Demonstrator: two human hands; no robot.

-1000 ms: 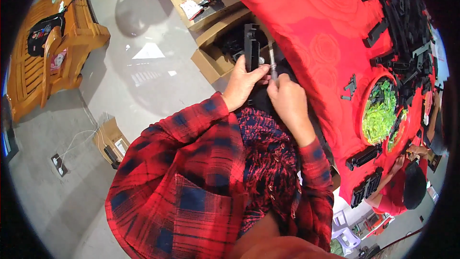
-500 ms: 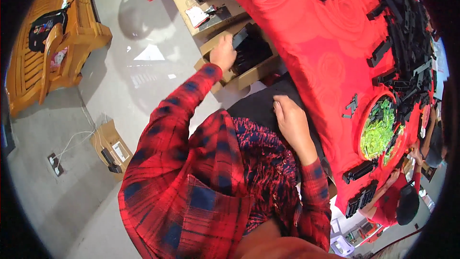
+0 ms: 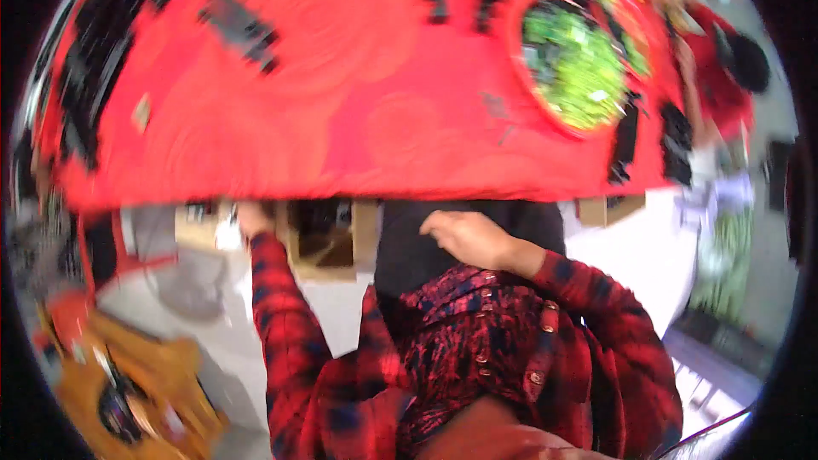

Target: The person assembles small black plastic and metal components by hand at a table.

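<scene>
My left hand [image 3: 254, 220] reaches down by the table's front edge, left of an open cardboard box [image 3: 331, 273] with dark contents. Its fingers are blurred and partly hidden, so whether they hold anything does not show. A small white item [image 3: 228, 234] lies right beside that hand. My right hand [image 3: 470, 240] rests over my dark-clothed lap, fingers loosely extended, and nothing shows in it.
A red-covered table [image 3: 358, 145] spans the front, bearing black parts [image 3: 239, 25], a heap of black pieces [image 3: 98, 60] and a red bowl [image 3: 521, 60] of green pieces. A co-worker in red [image 3: 720, 77] is at far right. A wooden bench [image 3: 162, 366] stands lower left.
My view has swung round to face the table. My left hand has moved from the cardboard box's rim to the white item beside it. My right hand stays at my lap.
</scene>
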